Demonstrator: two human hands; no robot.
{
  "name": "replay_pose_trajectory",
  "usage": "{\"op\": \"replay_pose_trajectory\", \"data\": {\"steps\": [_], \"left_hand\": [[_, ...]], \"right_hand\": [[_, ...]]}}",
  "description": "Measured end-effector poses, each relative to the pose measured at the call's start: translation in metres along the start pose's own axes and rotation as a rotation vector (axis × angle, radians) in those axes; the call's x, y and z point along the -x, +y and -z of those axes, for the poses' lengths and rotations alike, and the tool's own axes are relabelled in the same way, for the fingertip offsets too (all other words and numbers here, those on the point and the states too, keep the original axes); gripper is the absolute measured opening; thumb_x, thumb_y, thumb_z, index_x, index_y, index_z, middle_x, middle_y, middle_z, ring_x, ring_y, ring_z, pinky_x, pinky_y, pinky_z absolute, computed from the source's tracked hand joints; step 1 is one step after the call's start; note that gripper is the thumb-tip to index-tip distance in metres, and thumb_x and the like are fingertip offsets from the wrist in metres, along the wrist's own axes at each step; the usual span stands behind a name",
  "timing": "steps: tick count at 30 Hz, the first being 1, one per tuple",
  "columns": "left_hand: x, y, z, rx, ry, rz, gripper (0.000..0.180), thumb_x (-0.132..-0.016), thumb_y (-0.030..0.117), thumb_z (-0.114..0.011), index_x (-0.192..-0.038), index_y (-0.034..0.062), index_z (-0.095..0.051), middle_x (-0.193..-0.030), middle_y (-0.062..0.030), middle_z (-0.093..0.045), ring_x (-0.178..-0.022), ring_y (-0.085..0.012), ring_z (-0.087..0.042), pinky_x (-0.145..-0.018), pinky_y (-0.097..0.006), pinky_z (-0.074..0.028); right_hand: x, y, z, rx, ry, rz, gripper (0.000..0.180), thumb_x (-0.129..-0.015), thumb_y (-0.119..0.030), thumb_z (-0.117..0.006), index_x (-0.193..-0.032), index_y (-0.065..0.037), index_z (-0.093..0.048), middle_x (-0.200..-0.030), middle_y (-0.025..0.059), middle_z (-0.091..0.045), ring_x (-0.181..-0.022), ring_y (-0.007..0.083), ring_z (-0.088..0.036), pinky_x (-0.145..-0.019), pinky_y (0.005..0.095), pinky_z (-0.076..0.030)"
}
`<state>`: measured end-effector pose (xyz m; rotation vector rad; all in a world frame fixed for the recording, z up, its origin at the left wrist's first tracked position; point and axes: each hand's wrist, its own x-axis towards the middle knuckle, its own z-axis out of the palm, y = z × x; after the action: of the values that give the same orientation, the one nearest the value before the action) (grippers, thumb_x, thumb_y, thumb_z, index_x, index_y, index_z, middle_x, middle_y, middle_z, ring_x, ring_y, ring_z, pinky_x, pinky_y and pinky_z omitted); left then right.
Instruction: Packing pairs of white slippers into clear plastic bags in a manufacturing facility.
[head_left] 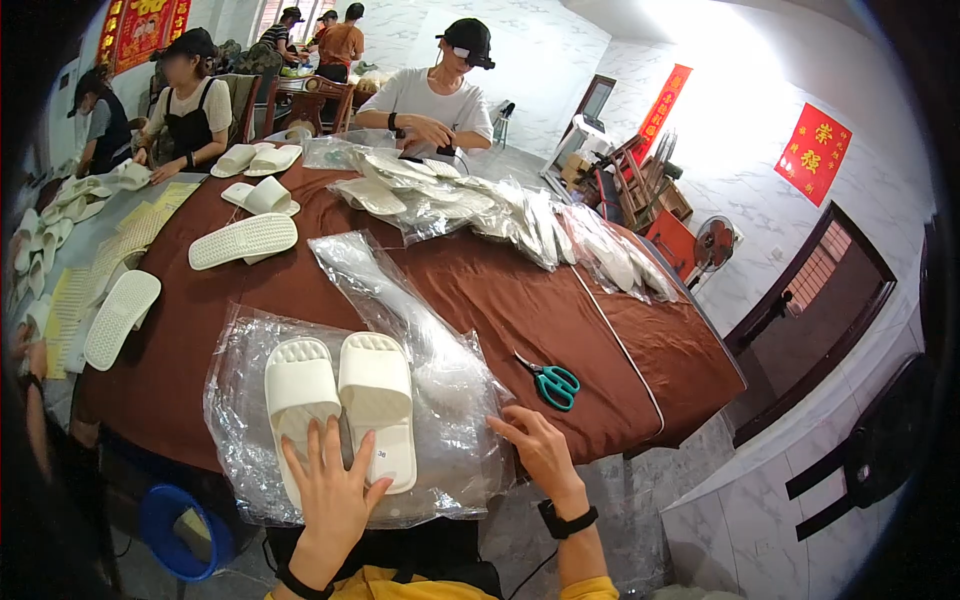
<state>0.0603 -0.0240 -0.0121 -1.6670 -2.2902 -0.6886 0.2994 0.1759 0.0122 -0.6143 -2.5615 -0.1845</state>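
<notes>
Two cream slide slippers [376,385] lie side by side, soles down, on clear plastic bags [455,450] at the table's near edge. Across their heel ends rests my left hand [328,490], open, with its fingers spread. My right hand [538,448] is at the right edge of the plastic, fingers apart and slightly bent; whether a fingertip touches the film I cannot tell. Just beyond that hand lies a pair of scissors [552,384] with teal handles, its blades pointing to the far left.
Bagged slippers [520,215] are heaped at the far side of the brown-covered table [480,290]. Loose slippers [245,242] lie to the left. A blue bin [180,530] stands below at the left. Across the table is a person [430,105] in a white shirt; others work farther back.
</notes>
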Motion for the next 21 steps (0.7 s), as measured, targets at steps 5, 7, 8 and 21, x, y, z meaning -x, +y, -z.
{"op": "replay_pose_trajectory", "data": {"steps": [5,7,8,21], "left_hand": [[-0.001,-0.001,0.002,0.055,-0.010,-0.018,0.062,-0.079,0.042,-0.073,-0.133,0.0155,-0.057,-0.139,-0.0251,-0.040,-0.132,-0.0469,-0.034,-0.108,-0.071,-0.017],[0.001,-0.002,0.003,0.047,-0.016,-0.001,0.062,-0.079,0.043,-0.072,-0.133,0.0161,-0.057,-0.139,-0.0248,-0.040,-0.132,-0.0466,-0.034,-0.108,-0.071,-0.017],[0.002,-0.002,0.003,0.048,-0.026,0.001,0.062,-0.079,0.044,-0.072,-0.133,0.0167,-0.058,-0.140,-0.0246,-0.040,-0.132,-0.0464,-0.034,-0.108,-0.071,-0.017],[0.004,-0.002,-0.002,0.018,0.028,-0.018,0.058,-0.079,0.050,-0.070,-0.127,0.0173,-0.062,-0.137,-0.0226,-0.044,-0.129,-0.0459,-0.037,-0.105,-0.074,-0.021]], "right_hand": [[-0.004,0.021,-0.004,-0.181,0.061,0.042,0.026,-0.081,0.003,-0.061,-0.105,-0.004,-0.069,-0.096,0.0088,-0.067,-0.089,0.0244,-0.066,-0.076,0.0323,-0.055],[-0.003,0.015,-0.004,-0.336,0.110,-0.060,0.025,-0.085,0.003,-0.059,-0.107,-0.002,-0.068,-0.099,0.0106,-0.068,-0.090,0.0242,-0.066,-0.077,0.0312,-0.055],[-0.001,0.014,-0.003,-0.481,0.156,-0.177,0.024,-0.089,0.004,-0.057,-0.110,0.000,-0.067,-0.102,0.0125,-0.068,-0.092,0.0240,-0.067,-0.077,0.0302,-0.055],[0.102,0.024,0.041,-1.304,1.026,-0.622,0.039,-0.106,-0.016,-0.041,-0.144,-0.008,-0.042,-0.119,0.0082,-0.058,-0.103,0.0168,-0.059,-0.085,0.0277,-0.052]]}}
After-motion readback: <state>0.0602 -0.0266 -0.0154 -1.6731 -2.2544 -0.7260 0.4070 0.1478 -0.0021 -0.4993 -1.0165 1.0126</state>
